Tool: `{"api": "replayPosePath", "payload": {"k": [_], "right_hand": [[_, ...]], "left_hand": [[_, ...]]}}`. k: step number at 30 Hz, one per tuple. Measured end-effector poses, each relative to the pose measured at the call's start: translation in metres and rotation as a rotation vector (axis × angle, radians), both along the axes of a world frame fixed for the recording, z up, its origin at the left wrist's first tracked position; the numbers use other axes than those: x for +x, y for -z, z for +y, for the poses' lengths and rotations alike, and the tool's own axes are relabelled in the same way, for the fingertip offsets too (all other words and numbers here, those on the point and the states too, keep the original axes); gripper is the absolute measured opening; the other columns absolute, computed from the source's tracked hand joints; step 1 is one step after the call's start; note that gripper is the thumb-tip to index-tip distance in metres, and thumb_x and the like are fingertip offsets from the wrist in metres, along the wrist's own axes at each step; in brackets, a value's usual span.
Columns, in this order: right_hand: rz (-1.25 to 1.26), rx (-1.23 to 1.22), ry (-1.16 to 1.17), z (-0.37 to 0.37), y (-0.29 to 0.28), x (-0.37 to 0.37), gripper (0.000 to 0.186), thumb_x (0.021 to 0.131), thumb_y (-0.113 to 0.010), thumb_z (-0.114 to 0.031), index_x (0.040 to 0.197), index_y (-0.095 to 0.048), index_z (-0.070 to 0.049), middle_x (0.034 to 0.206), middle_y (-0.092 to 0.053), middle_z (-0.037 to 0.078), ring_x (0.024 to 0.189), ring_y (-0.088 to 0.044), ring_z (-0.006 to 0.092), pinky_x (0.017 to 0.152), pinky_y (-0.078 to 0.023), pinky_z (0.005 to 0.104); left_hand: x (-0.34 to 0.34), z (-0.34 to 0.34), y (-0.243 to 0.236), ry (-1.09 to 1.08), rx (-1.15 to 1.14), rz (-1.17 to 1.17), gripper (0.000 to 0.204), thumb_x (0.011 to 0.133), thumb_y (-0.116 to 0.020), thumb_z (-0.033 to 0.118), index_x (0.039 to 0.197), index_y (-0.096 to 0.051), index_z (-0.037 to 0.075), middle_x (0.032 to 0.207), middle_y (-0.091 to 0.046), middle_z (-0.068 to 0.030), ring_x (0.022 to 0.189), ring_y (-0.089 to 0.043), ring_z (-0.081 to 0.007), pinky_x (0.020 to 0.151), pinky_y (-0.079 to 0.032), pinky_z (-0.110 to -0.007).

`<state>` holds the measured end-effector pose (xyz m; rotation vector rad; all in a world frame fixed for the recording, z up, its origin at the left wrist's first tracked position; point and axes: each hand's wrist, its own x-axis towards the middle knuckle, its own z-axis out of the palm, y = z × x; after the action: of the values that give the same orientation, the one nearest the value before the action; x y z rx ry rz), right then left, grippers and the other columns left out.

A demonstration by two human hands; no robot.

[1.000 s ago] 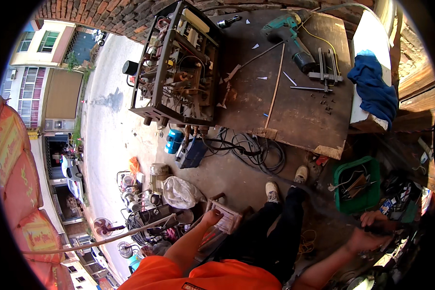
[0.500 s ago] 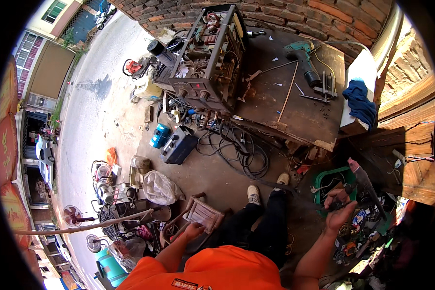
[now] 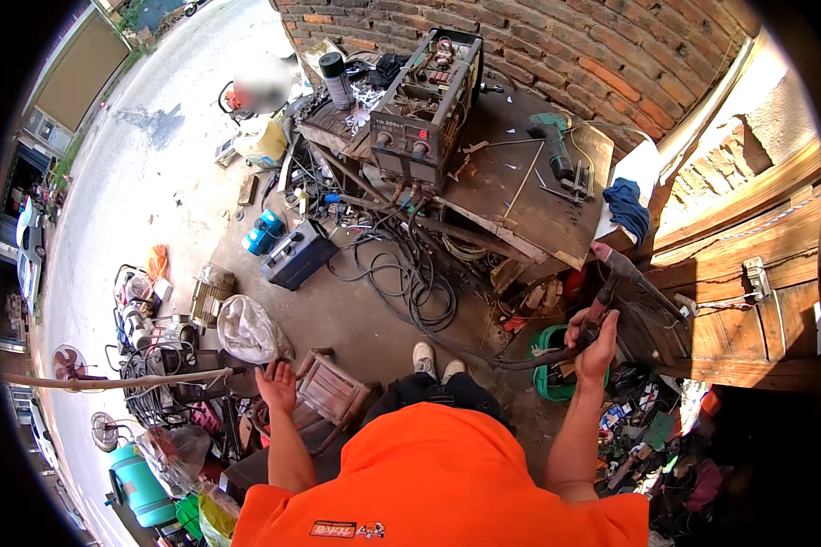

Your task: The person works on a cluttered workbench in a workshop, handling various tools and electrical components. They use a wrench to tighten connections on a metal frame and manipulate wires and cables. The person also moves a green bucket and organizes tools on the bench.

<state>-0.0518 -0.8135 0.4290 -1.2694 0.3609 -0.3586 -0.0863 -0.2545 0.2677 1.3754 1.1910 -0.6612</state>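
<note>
My right hand (image 3: pixel 593 342) is closed round the handle of a dark torch (image 3: pixel 611 283) with a pinkish nozzle, raised beside the wooden door at the right; a black cable runs from it down toward the floor. My left hand (image 3: pixel 276 386) is open, palm showing, just left of a small wooden stool (image 3: pixel 333 387). On the worn table (image 3: pixel 534 228) in front stand an opened metal-cased machine (image 3: pixel 410 137) with knobs and a red display, a teal drill (image 3: pixel 558 155), metal rods and a blue cloth (image 3: pixel 628 208) at its right edge.
Coiled black cables (image 3: pixel 420 301), a dark blue case (image 3: pixel 301 253), a white sack (image 3: pixel 251 330) and a green bin (image 3: pixel 552 383) lie on the floor. Cluttered tools and motors line both sides. A brick wall backs the table; a street lies left.
My right hand has risen from low right with the torch, now held upright. My left hand has turned palm up, fingers apart. The view has shifted, showing more wooden door.
</note>
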Motion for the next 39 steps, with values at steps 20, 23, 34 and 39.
{"api": "replayPosePath", "payload": {"k": [20, 23, 34, 39], "right_hand": [[0.021, 0.002, -0.111, -0.022, 0.013, -0.038, 0.064, 0.095, -0.028, -0.056, 0.084, -0.055, 0.001, 0.059, -0.047, 0.005, 0.050, -0.044, 0.0137, 0.048, -0.036, 0.0258], [-0.004, 0.065, -0.066, -0.013, 0.011, -0.038, 0.062, 0.095, -0.028, -0.055, 0.083, -0.054, 0.001, 0.058, -0.044, 0.005, 0.049, -0.043, 0.0143, 0.048, -0.036, 0.0266], [-0.014, 0.048, -0.036, -0.003, 0.005, -0.033, 0.061, 0.096, -0.028, -0.054, 0.084, -0.052, 0.001, 0.060, -0.045, 0.005, 0.051, -0.043, 0.0139, 0.049, -0.036, 0.0269], [0.008, 0.031, 0.123, 0.036, -0.006, -0.024, 0.063, 0.096, -0.026, -0.055, 0.083, -0.052, 0.001, 0.059, -0.043, 0.005, 0.050, -0.041, 0.0144, 0.049, -0.035, 0.0262]], "left_hand": [[-0.130, -0.062, 0.041, 0.261, 0.052, -0.242, 0.030, 0.087, -0.059, 0.021, 0.103, -0.059, -0.005, 0.081, -0.062, -0.0087, 0.069, -0.060, -0.0160, 0.060, -0.049, -0.027], [-0.131, -0.062, 0.053, 0.333, 0.035, -0.231, 0.030, 0.085, -0.060, 0.021, 0.099, -0.062, -0.005, 0.078, -0.064, -0.0093, 0.067, -0.061, -0.0163, 0.060, -0.050, -0.028], [0.116, -0.131, -0.052, 0.642, 0.586, -0.803, 0.030, 0.080, -0.063, 0.028, 0.088, -0.068, -0.001, 0.077, -0.066, -0.0168, 0.072, -0.065, -0.0262, 0.067, -0.049, -0.035], [0.254, -0.183, -0.124, 0.528, 0.463, -1.134, 0.024, 0.077, -0.070, 0.021, 0.080, -0.061, -0.001, 0.072, -0.059, -0.0095, 0.064, -0.057, -0.0214, 0.061, -0.045, -0.034]]}}
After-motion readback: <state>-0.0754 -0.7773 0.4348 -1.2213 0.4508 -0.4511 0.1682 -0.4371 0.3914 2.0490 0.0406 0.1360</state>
